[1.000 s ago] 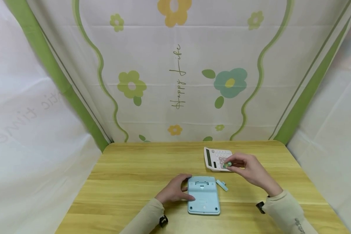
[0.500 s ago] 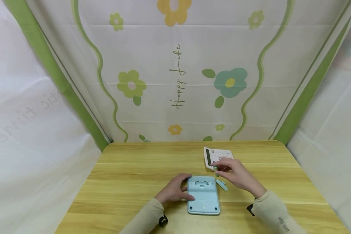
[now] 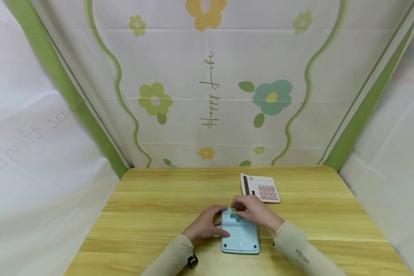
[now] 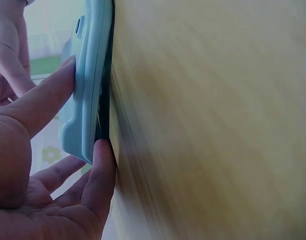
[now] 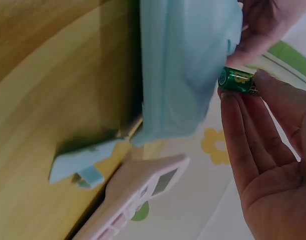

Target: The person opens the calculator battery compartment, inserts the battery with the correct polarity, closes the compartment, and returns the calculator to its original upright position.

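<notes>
A light blue calculator (image 3: 240,238) lies face down on the table, its battery compartment (image 3: 232,216) uncovered at the far end. My left hand (image 3: 204,223) grips its left edge, thumb on the back and fingertips under the rim, as the left wrist view shows. Over the compartment, my right hand (image 3: 257,211) pinches a small green battery (image 5: 237,81) between thumb and fingers. In the right wrist view the battery is close to the calculator's back; whether it touches cannot be told. The blue battery cover (image 5: 83,164) lies on the table beside the calculator, hidden behind my right hand in the head view.
A pink-and-white calculator (image 3: 268,190) lies face up behind the right hand. The wooden table (image 3: 151,199) ends at a patterned curtain (image 3: 179,130), and more curtain hangs on both sides.
My right hand has carried the battery left and nearer, from above the pink calculator to the blue one's compartment. My left hand and the blue calculator have stayed in place.
</notes>
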A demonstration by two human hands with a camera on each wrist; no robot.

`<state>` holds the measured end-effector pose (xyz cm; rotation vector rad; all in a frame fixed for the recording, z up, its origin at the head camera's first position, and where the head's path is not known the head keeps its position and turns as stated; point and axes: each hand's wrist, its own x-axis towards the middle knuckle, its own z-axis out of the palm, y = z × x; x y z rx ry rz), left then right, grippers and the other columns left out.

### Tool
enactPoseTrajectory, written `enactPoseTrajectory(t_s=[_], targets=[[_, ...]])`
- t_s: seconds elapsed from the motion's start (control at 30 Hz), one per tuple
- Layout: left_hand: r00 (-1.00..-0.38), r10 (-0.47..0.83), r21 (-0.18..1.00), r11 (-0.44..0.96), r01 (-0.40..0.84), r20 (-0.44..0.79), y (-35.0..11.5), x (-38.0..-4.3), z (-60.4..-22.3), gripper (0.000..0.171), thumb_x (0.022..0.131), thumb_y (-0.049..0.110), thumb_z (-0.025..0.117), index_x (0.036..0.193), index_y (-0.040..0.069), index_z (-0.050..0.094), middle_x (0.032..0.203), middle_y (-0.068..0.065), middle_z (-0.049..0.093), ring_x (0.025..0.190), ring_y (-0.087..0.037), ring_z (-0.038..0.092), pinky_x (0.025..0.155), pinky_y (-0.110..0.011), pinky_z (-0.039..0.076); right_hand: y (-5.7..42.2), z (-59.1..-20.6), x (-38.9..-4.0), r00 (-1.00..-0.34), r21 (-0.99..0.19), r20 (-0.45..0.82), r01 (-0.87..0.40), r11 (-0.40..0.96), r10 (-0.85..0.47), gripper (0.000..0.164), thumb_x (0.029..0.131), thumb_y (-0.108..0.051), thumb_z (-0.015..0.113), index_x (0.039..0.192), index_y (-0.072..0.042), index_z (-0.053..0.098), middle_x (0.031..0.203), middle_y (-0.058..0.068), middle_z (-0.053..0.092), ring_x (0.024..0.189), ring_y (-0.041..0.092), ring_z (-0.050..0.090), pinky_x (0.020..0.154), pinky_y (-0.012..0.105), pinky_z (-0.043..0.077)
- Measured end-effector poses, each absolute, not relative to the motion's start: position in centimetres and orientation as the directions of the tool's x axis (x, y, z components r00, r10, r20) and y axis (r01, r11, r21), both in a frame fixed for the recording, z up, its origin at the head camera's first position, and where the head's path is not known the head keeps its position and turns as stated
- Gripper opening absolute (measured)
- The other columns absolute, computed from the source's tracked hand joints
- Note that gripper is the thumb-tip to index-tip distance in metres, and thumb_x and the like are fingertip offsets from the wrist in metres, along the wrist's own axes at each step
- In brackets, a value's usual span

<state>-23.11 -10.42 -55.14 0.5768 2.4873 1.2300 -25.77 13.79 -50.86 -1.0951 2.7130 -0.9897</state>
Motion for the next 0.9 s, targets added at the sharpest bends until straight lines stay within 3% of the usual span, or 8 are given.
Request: enactPoseTrajectory(t_s=[0.3,0.6,0.9], targets=[[-0.866,0.493,0.775,0.576,0.259,-0.078,-10.59,-23.23,-55.08,0.08,0.078,0.036,0.093,0.147,0.016,0.057,0.147,-0.005,0.055,0.136,-0.024,0.052,0.112,-0.034,0.05,12.96,-51.14,-25.54,-0.745,-0.552,0.139,-0.605,0.574,-0.652,0.015,0.09,-0.007,0.08,0.099,-0.017,0.074,0.09,-0.009,0.072,0.079,-0.001,0.06,0.072,0.023,0.054],[-0.872,0.48,0.804,0.553,0.217,-0.094,-10.45,-23.2,-55.06,0.08,0.076,0.03,0.094,0.146,0.011,0.058,0.146,-0.006,0.054,0.136,-0.026,0.053,0.101,-0.021,0.054,13.15,-51.25,-25.56,-0.715,-0.476,0.17,-0.662,0.579,-0.678,0.014,0.088,-0.008,0.082,0.096,-0.018,0.076,0.092,-0.008,0.075,0.083,0.002,0.065,0.074,0.024,0.057],[-0.877,0.468,0.824,0.537,0.181,-0.113,-10.26,-23.11,-55.11,0.081,0.076,0.026,0.095,0.146,0.008,0.058,0.148,-0.009,0.053,0.137,-0.028,0.052,0.095,-0.019,0.057,13.4,-51.19,-25.71,-0.673,-0.406,0.137,-0.708,0.578,-0.727,0.014,0.089,-0.014,0.082,0.101,-0.02,0.08,0.099,-0.009,0.074,0.089,0.006,0.067,0.078,0.024,0.057]])
